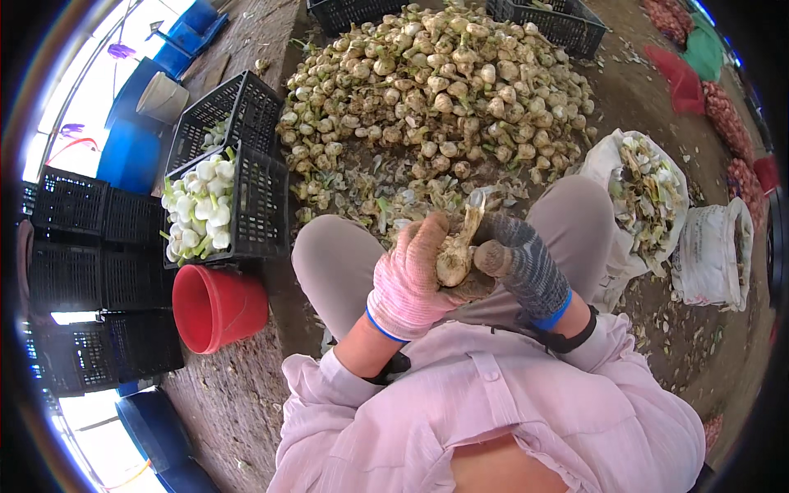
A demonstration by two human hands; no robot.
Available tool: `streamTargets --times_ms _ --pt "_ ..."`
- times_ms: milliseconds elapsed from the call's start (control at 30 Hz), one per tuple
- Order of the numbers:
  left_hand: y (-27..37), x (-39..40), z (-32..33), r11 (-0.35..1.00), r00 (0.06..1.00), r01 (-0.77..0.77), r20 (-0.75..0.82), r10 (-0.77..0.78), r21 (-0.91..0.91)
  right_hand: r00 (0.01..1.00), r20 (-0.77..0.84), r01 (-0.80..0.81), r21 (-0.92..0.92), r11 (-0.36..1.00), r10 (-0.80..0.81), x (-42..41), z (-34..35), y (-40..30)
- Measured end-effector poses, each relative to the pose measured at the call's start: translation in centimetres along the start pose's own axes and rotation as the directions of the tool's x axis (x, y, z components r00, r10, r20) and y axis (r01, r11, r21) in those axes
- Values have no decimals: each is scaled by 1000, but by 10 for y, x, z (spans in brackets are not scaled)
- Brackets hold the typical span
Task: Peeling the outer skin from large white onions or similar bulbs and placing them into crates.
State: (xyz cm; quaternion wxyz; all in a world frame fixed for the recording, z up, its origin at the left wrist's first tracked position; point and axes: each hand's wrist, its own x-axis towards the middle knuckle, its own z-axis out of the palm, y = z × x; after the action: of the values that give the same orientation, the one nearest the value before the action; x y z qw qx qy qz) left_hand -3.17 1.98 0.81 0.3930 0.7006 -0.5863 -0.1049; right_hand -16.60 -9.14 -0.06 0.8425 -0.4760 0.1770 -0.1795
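Observation:
Between my knees, a dirty garlic bulb (453, 262) with a dry stem stump pointing up is held in front of my body. My left hand (414, 274), in a pink knit glove with soiled fingers, grips the bulb from the left. On the bulb's right is my right hand (524, 262), in a grey knit glove, its thumb and fingers at the bulb and stem. Just beyond my hands lie loose garlic skins (394, 206), and behind them rises a large heap of unpeeled garlic bulbs (444, 92). Peeled white garlic (200, 206) fills a black plastic crate (262, 203) at the left.
A red bucket (219, 308) stands beside that crate. Stacked black crates (98, 259) line the far left. At right are a white sack of garlic skins (647, 203) and another white woven sack (706, 259). More black crates (570, 28) stand behind the heap.

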Motion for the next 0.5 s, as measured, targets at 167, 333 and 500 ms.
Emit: streamTargets --times_ms 167,333,500 --pt "7 -17 3 941 998 -16 -59 -4 -339 999 27 -22 54 998 21 -15 11 -10" --pt "11 -27 3 787 997 18 -44 -57 -616 974 -49 -221 6 975 221 -26 10 -22" --pt "12 -25 -3 822 999 -33 -39 13 -569 995 15 95 -218 971 -94 -22 11 -12"
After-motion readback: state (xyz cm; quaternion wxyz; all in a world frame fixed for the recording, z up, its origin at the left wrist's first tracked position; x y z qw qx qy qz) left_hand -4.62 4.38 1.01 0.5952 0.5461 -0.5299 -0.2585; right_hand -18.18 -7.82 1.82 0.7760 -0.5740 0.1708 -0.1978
